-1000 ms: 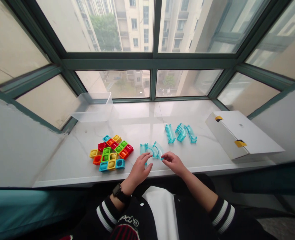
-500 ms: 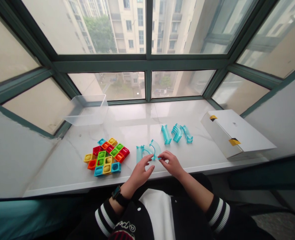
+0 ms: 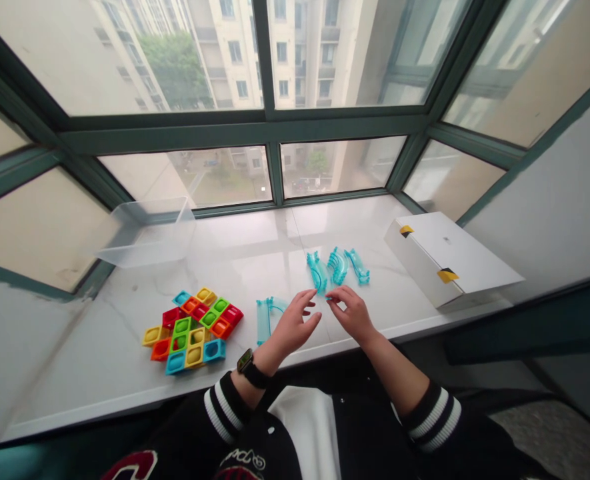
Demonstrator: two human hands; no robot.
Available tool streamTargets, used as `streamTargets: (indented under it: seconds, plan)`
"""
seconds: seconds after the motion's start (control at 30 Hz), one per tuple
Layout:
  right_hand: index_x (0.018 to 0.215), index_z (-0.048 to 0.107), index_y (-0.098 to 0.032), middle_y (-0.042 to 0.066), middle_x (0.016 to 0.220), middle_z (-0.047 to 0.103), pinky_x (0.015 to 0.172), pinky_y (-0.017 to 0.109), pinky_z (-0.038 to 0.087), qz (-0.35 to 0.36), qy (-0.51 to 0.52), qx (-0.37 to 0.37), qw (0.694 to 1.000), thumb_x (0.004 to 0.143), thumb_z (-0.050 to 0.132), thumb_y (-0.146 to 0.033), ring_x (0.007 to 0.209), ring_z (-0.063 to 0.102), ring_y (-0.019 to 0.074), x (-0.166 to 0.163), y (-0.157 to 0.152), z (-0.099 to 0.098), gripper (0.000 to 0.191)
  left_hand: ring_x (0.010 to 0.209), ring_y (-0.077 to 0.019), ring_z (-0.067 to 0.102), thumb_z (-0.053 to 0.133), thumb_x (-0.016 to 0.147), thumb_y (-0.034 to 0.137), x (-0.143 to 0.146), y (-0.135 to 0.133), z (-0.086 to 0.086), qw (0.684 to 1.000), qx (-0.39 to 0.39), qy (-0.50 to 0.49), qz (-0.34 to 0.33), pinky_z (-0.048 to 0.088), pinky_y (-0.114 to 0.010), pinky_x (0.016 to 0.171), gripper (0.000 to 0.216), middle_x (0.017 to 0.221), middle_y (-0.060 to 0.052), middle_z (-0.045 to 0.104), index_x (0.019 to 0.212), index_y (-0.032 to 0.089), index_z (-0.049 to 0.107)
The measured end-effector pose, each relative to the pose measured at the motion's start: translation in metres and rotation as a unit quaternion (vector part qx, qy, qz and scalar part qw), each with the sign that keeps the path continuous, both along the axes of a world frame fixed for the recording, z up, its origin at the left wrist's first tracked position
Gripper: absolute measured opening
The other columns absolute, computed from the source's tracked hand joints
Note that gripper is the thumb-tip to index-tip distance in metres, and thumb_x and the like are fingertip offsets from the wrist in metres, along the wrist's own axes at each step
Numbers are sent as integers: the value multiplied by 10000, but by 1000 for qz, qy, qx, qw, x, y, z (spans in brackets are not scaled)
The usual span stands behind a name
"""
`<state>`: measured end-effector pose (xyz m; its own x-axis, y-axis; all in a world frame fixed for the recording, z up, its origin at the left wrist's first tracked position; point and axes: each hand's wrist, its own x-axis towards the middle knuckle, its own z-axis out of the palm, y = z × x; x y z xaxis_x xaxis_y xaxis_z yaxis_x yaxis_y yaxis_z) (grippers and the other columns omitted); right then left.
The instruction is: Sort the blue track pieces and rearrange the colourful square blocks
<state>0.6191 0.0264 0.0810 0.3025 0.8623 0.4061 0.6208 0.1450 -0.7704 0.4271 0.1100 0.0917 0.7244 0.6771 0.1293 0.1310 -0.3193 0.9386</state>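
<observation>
Both hands hover low over the white marble sill [image 3: 255, 257], close together but apart; the left hand [image 3: 295, 327] is open, fingers spread and slightly curled, palm down, holding nothing; the right hand [image 3: 353, 313] has thumb and forefinger drawn together at the tips, where a sliver of teal plastic shows; whether that hand grips it cannot be told.

A curved teal track piece [image 3: 266, 312] lies flat on the sill just beside the left hand, on its outer side; the hand's edge is next to it, contact not discernible.

Three further teal track pieces [image 3: 338, 267] stand in a row just beyond the fingertips of both hands, near but not touching them.

A cluster of coloured blocks [image 3: 192, 325], red, orange, yellow, green and blue, lies joined flat, well to the left of the left hand; a clear plastic tub [image 3: 147, 233] sits farther off, beyond and left of the blocks, against the window frame.

A white box [image 3: 449, 257] with yellow tabs lies to the right of the right hand, well apart; a dark watch [image 3: 247, 364] is on the left wrist.
</observation>
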Motion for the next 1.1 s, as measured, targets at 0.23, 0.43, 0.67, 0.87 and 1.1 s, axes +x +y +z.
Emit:
streamTargets:
  seconds: [0.23, 0.43, 0.67, 0.87, 1.1]
  plan:
    - [1024, 735, -256, 74, 1001, 714, 838, 398, 579, -67, -22, 11, 997, 974, 591, -274, 893, 666, 235, 49, 4, 9, 154, 1139, -238, 702, 660, 928, 256, 64, 13, 14, 999, -45, -7, -21, 632, -381, 895, 593, 1507, -160, 549, 1501, 229, 510]
    - [1000, 742, -245, 76, 1020, 732, 787, 370, 571, -83, -38, -19, 996, 949, 610, -267, 859, 677, 223, 76, 20, 3, 143, 1113, -238, 723, 674, 924, 245, 91, 24, 13, 997, -76, 9, -24, 621, -375, 901, 603, 1524, -140, 572, 1504, 237, 512]
    - [989, 741, -239, 72, 1003, 733, 794, 357, 555, -99, -41, -21, 994, 931, 608, -238, 810, 671, 212, 89, 38, -11, 146, 1119, -251, 732, 710, 886, 226, 108, 36, -1, 994, -104, 28, -17, 594, -397, 952, 695, 1468, -141, 630, 1541, 225, 477]
    - [982, 746, -241, 70, 1002, 739, 811, 360, 549, -98, -40, -32, 994, 931, 606, -252, 790, 665, 209, 95, 45, -19, 149, 978, -198, 725, 741, 883, 271, 119, 43, -17, 987, -157, 11, -5, 600, -337, 850, 717, 1369, -136, 685, 1547, 210, 478]
    - [974, 746, -245, 68, 1023, 749, 794, 352, 544, -95, -31, -46, 994, 920, 607, -255, 785, 665, 206, 101, 48, -23, 149, 848, -146, 678, 770, 879, 304, 124, 46, -24, 983, -184, -8, 12, 597, -322, 829, 713, 1308, -128, 706, 1534, 213, 503]
